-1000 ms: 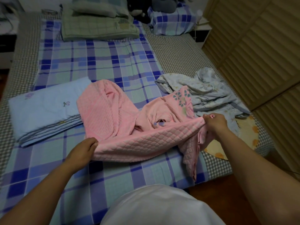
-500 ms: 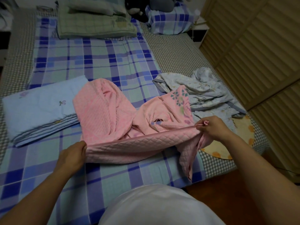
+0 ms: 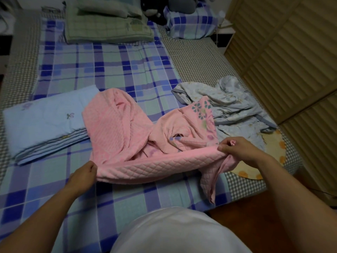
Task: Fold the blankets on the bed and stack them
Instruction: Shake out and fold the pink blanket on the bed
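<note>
Since earlier frame: pink blanket's (image 3: 127, 125) near edge pulled tauter and straighter; right hand (image 3: 238, 150) slightly higher.

Step, by judgement: squaring the pink blanket, centre frame on the bed (image 3: 127, 70), before its first fold; the far half is bunched, so next it needs spreading flat. Left hand (image 3: 83, 173) fingers closed on the left corner; right fingers pinch the right corner. Folded blue blanket (image 3: 42, 125) at left; grey blanket (image 3: 235, 106) crumpled at right.

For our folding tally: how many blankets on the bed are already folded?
1 for certain: the blue blanket at left. The pink blanket and grey blanket lie unfolded. The green pile beyond is unclear.
</note>
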